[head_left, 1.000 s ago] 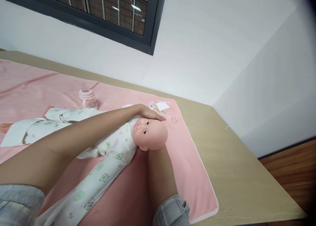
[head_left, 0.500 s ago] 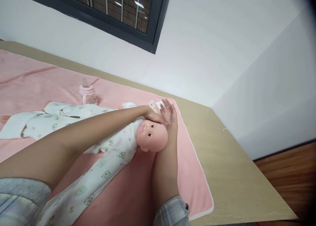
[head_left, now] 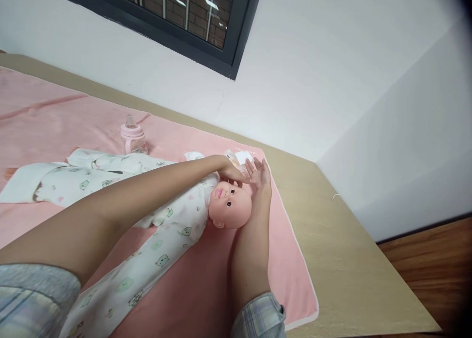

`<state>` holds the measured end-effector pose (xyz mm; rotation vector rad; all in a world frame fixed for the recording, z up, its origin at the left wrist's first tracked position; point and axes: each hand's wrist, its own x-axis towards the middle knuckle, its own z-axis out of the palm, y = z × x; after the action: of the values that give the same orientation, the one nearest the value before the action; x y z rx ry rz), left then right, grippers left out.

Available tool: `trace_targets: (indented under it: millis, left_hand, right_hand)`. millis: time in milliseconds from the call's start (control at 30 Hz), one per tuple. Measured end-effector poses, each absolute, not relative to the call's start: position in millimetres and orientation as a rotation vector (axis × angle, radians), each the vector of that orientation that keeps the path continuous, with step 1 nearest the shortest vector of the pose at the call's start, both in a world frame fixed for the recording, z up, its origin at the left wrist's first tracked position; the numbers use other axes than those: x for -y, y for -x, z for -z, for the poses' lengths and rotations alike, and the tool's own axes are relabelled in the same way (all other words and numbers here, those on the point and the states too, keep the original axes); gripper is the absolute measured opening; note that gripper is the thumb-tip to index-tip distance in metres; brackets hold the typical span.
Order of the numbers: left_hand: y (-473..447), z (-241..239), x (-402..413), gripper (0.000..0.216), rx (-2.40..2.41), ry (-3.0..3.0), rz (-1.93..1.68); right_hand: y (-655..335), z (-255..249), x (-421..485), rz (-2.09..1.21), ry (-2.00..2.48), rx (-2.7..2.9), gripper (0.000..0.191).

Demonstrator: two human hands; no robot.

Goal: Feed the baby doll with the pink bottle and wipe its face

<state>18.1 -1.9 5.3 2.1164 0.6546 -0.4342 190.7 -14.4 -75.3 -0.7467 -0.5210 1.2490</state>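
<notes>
A baby doll [head_left: 230, 205] lies on its back, its bald head towards the right, in a white outfit [head_left: 184, 220] with green animal prints. My left arm reaches across the doll's body, and my left hand [head_left: 233, 169] is at the far side of its head, fingers stretched towards my right palm. Some of those fingertips are hidden. Past the top of the head, my right forearm runs alongside and appears to touch it. My right hand [head_left: 260, 173] is open, palm up with fingers apart, beside the left fingertips.
A pink mat [head_left: 287, 279] with a white edge covers much of the wooden tabletop [head_left: 332, 259]. Beyond the doll stands a pink baby bottle [head_left: 133, 137]. Behind my hands lies a small white item [head_left: 243, 157]. The wall and a dark window frame [head_left: 232, 57] rise at the back.
My right hand has shifted slightly right and down, away from the small white item, which shows more. The doll's head appears a little further right, while the view has also shifted slightly.
</notes>
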Motion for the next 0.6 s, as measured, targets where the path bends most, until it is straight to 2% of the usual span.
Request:
trace_targets:
  millis: [200, 467, 600]
  left_hand:
    - [4.3, -28.5, 1.4, 0.082, -0.718, -2.265, 0.222]
    - [53.5, -40.3, 15.2, 0.082, -0.907, -2.211, -0.161]
    - [81.9, -44.9, 30.9, 0.074, -0.928, -2.227, -0.282]
  right_hand:
    - [-190.3, 74.9, 13.6, -1.311, 0.767, 0.542, 0.026]
    - [-187.1, 76.0, 12.1, -1.268, 0.766, 0.514, 0.018]
    - [-188.6, 79.0, 10.9, -1.260, 0.746, 0.518, 0.014]
